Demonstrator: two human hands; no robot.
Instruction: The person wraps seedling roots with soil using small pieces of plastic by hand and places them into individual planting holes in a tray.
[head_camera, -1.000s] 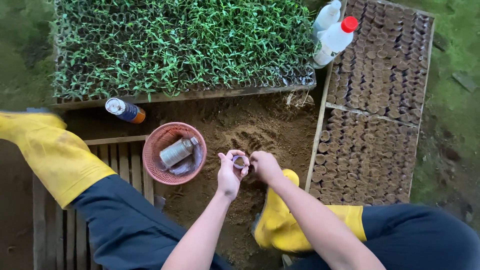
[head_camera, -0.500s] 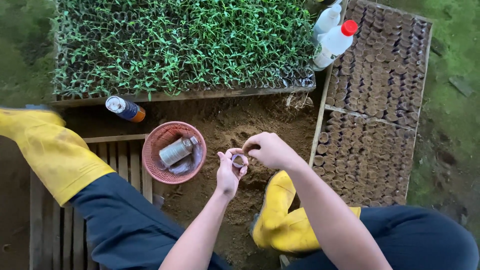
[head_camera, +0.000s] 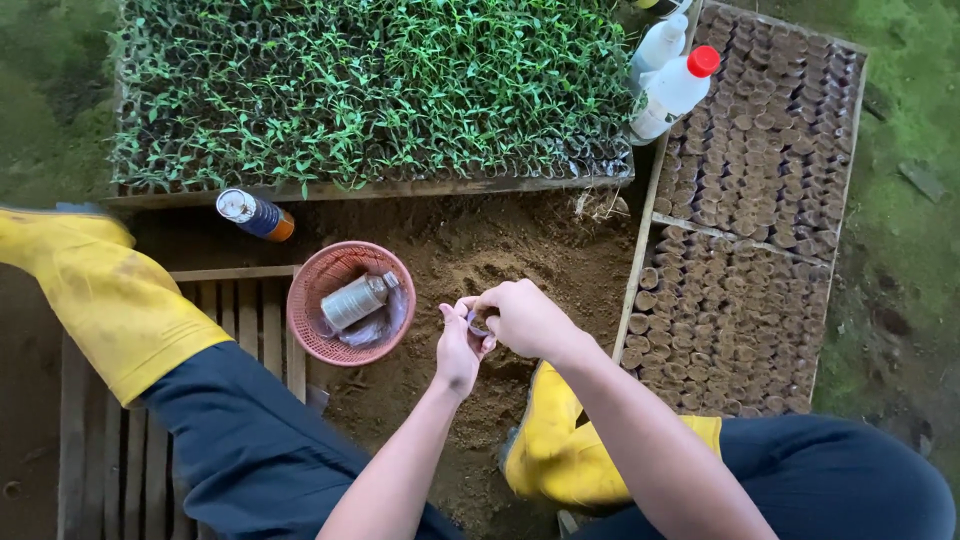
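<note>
Small soil pot (head_camera: 478, 323), frame centre over loose soil (head_camera: 470, 250): cupped in left hand (head_camera: 458, 348), right hand (head_camera: 522, 318) fingers pinching its rim; pink basket (head_camera: 305, 320) at nine o'clock.

Loose, matt brown soil (head_camera: 480, 250); a woven-look pink plastic basket (head_camera: 305, 335) holding a shiny metallic canister (head_camera: 352, 300); glossy yellow rubber boots (head_camera: 100, 300); rough wooden slats (head_camera: 235, 310) (weathered); smooth white plastic bottle (head_camera: 675, 90), upper right.
</note>
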